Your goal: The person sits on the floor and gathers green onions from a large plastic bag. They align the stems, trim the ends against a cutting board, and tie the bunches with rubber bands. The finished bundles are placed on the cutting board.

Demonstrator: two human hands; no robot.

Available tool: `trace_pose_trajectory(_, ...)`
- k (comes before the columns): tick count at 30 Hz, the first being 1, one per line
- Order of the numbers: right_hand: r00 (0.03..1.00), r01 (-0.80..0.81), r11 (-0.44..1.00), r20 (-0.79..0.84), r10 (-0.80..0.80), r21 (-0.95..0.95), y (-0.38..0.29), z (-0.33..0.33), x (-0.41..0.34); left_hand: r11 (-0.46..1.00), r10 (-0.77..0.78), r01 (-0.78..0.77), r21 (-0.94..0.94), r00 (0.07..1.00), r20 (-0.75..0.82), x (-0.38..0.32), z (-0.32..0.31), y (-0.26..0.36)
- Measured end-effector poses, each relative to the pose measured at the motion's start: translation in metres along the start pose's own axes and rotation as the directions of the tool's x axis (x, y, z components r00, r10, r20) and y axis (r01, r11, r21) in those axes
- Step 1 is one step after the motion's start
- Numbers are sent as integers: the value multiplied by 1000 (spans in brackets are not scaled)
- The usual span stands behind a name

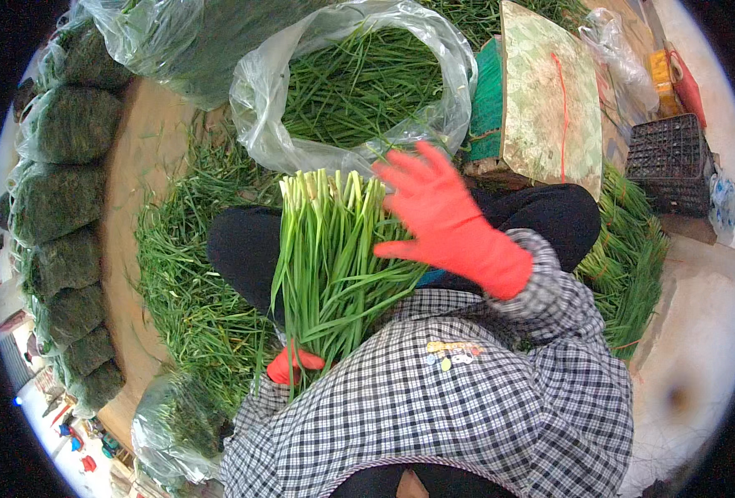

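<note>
A thick bunch of garlic chives (pixel 336 249) lies across my lap, pale cut stem ends pointing away from me and green leaves towards my body. My left hand (pixel 294 364), in a red rubber glove, grips the leaf end low beside my shirt; part of it is hidden by leaves and sleeve. In a matching glove, my right hand (pixel 436 215) is spread, fingers apart, just right of the stem ends and over the bunch's right edge. It holds nothing and looks slightly blurred. Beyond the stems stands an open clear plastic bag (pixel 261 118) filled with chives (pixel 367 81).
Loose leaves (pixel 199 267) cover the floor to my left. Several packed bags (pixel 71 193) line the far left. On the right are a worn board (pixel 548 93) with a red string (pixel 561 118), tied chive bundles (pixel 622 267) and a black plastic crate (pixel 669 149).
</note>
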State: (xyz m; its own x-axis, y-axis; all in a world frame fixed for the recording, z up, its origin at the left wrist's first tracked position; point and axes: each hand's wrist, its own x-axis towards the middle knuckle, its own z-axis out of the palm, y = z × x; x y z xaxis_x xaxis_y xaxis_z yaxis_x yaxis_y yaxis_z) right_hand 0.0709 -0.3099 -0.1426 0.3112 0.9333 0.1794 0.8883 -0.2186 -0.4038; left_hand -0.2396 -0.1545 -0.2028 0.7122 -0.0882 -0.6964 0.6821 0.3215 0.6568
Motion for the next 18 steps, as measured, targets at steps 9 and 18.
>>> trace_pose_trajectory(9, 866, -488, 813, -59, 497, -318, 130, -5, -53, 1000, -1, 1, 6, 1000, 8, 9, 8, 1)
trace_pose_trajectory(18, 934, -348, 715, 155, 323, 607, 24, 18, 1, 1000, -5, 6, 10, 1000, -19, 9, 14, 2)
